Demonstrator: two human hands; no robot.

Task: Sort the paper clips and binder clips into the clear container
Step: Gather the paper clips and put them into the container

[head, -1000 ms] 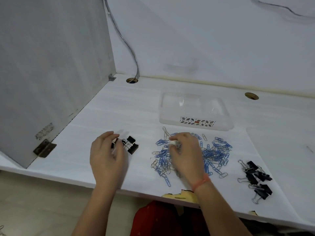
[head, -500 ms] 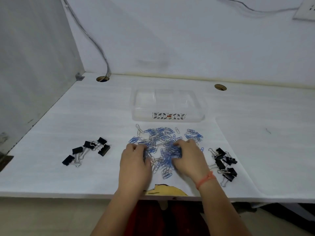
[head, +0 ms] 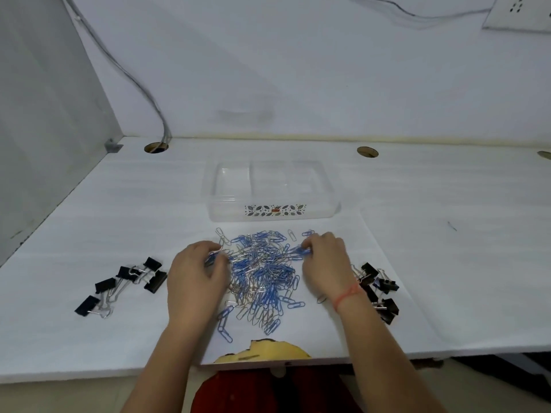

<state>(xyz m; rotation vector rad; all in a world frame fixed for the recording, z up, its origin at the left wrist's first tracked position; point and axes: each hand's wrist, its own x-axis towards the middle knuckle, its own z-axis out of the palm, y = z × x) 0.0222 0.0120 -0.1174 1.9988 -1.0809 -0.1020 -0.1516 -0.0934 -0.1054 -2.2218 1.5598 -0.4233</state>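
1. At the near edge of the desk (head: 89, 210), I see my left hand (head: 195, 278) and right hand (head: 325, 263) curled inward on either side of the paper clips (head: 262, 272), fingers pinching clips at the heap's edges.
2. Beyond each hand, the left binder clips (head: 125, 283) and right binder clips (head: 377, 289) lie in two loose groups, untouched.
3. Farther back, the clear container (head: 272, 189) shows nothing inside any compartment.
4. I judge the sorting barely begun: gathering only, every clip left to move.
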